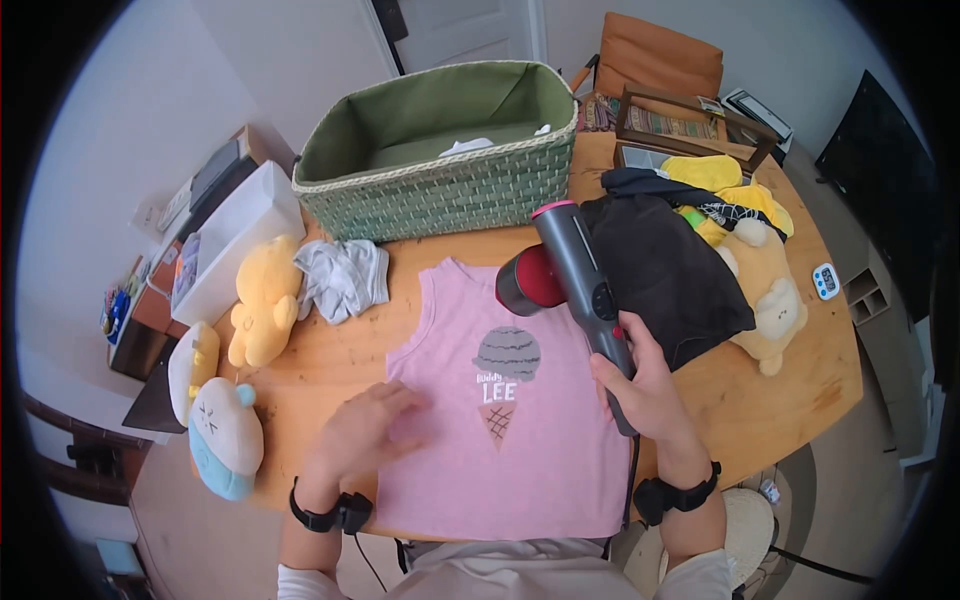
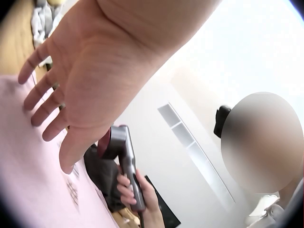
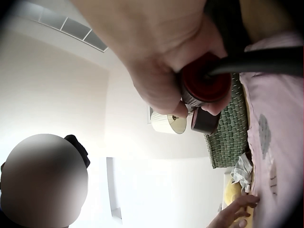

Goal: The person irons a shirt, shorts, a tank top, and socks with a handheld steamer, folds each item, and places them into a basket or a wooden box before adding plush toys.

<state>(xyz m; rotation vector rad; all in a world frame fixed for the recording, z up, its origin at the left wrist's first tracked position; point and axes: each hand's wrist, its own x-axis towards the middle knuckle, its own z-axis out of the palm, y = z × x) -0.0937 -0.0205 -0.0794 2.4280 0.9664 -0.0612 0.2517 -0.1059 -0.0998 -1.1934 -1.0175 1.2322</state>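
Observation:
A pink sleeveless top with an ice-cream print lies spread on the wooden table. My right hand grips the handle of a grey handheld device with a dark red head, held above the top's upper right part; its cord runs from the handle's end in the right wrist view. My left hand is over the top's left edge, slightly blurred, its fingers spread and holding nothing in the left wrist view. Whether its fingertips touch the cloth I cannot tell.
A green woven basket stands behind the top. At the left are a grey cloth, a yellow plush, a white and blue plush and a white bin. At the right lie black cloth, a beige plush and a timer.

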